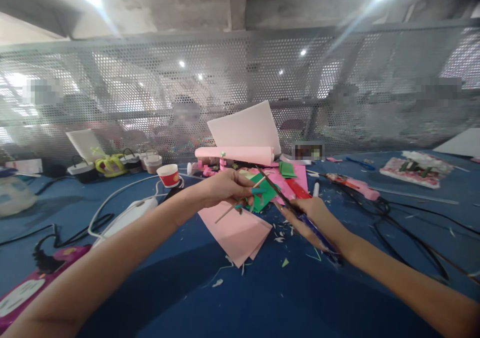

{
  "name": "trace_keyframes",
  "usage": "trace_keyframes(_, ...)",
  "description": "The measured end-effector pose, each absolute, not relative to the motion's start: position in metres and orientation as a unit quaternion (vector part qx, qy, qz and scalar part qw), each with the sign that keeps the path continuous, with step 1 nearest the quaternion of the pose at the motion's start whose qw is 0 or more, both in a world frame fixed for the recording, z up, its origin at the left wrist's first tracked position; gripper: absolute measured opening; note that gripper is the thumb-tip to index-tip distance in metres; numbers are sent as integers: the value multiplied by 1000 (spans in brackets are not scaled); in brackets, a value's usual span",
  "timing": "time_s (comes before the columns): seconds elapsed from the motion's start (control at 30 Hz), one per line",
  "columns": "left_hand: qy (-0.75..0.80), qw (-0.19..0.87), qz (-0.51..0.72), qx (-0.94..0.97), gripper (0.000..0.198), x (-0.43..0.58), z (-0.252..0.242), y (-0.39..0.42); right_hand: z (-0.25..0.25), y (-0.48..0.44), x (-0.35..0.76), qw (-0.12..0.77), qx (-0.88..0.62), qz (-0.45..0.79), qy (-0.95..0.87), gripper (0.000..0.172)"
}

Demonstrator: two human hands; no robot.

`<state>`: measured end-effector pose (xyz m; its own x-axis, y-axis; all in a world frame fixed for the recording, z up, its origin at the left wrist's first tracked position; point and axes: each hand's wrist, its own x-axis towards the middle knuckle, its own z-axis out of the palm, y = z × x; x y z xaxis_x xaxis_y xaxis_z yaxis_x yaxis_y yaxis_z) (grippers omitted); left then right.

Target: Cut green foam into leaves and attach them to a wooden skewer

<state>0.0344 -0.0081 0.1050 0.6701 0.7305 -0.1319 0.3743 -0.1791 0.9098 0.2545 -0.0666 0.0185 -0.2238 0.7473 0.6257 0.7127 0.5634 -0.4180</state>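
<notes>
My left hand (pixel 221 187) is closed on a thin pale stick (pixel 224 215), which slants up to the right through the fingers. Teal patches show at the fingertips; I cannot tell whether they are nails or material. Green paper (pixel 267 198) lies close behind these fingers, and I cannot tell whether they touch it. To the right, my right hand (pixel 318 217) is closed round scissors (pixel 312 226) with dark blue handles. Their dark blades point up and left, near the stick's upper end. Below my left hand, pink sheets (pixel 236 233) lie on the blue table.
Pink rolled material (pixel 234 154) and a pale upright sheet stand behind. A paper cup (pixel 168 176) and white power strip (pixel 129 215) are left, a purple power strip (pixel 48 278) nearer. At right lie a pink glue gun (pixel 356 185) and black cables. Scraps litter the table.
</notes>
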Motion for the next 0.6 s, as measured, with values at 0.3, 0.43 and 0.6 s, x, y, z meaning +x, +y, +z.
trace_keyframes(0.3,347,-23,253,903,25,46,92,-25,13,-64,253,418,-482,0,-770,41)
trace_keyframes(0.43,352,-158,228,894,25,51,81,-32,17,-66,252,407,-489,1,-771,40)
trace_keyframes(0.6,339,-232,201,889,27,52,66,-39,15,-66,255,386,-487,27,-783,30)
